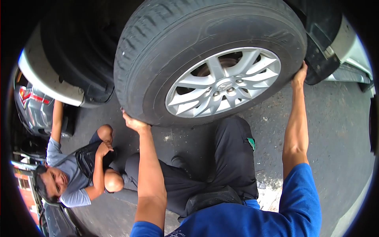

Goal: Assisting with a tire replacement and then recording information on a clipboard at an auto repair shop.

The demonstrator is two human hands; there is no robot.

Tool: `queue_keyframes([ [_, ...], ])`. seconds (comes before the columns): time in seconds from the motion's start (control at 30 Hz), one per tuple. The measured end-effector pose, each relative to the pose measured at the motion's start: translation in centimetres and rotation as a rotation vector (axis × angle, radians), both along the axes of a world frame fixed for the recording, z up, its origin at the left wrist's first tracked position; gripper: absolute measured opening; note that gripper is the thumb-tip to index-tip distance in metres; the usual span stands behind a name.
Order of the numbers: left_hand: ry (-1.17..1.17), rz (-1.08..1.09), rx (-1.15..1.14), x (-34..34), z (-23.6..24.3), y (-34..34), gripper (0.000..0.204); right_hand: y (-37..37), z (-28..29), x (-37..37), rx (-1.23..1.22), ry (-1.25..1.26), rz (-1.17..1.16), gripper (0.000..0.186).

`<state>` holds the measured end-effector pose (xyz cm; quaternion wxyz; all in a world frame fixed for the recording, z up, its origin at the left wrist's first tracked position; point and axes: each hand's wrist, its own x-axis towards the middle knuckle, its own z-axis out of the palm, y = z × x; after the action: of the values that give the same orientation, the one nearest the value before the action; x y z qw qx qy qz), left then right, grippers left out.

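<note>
So I've got the wheel [216,69] right up in the far middle, tilted a bit, sitting between the dark arch liner [77,43] on the left and the mudflap [321,59] on the right. My left grip [136,123] is cupped around the tyre's near left edge and my right grip [300,75] clasps its right edge, though I can't tell how far those right fingers wrap behind. I figure they're wide apart like that because it's a heavy, round lump and two opposite sides steady it better. Right knee [237,128] is just below the tyre, maybe as backup, but I can't tell if it's touching. Over on the left a co-worker [69,166] crouches on the floor [331,118], one arm up by the white trim [43,75], probably for balance.
</note>
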<state>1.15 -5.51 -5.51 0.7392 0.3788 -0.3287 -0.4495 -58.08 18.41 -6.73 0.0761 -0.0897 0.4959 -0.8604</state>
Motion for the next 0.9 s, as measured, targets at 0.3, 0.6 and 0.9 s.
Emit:
queue_keyframes([
  [0.3,0.067,-0.067,0.072,-1.3,1.2,-4.1,0.05,2.6,1.6,4.0,0.016,0.04,-0.043,0.051],
  [0.6,-0.165,0.114,0.278,-0.9,-3.2,-10.9,0.056,3.9,3.5,8.6,0.09,0.126,-0.071,0.048],
  [0.9,-0.476,0.253,0.511,-3.2,-3.4,-10.4,0.063,6.4,3.0,8.6,0.292,0.334,-0.097,0.048],
])
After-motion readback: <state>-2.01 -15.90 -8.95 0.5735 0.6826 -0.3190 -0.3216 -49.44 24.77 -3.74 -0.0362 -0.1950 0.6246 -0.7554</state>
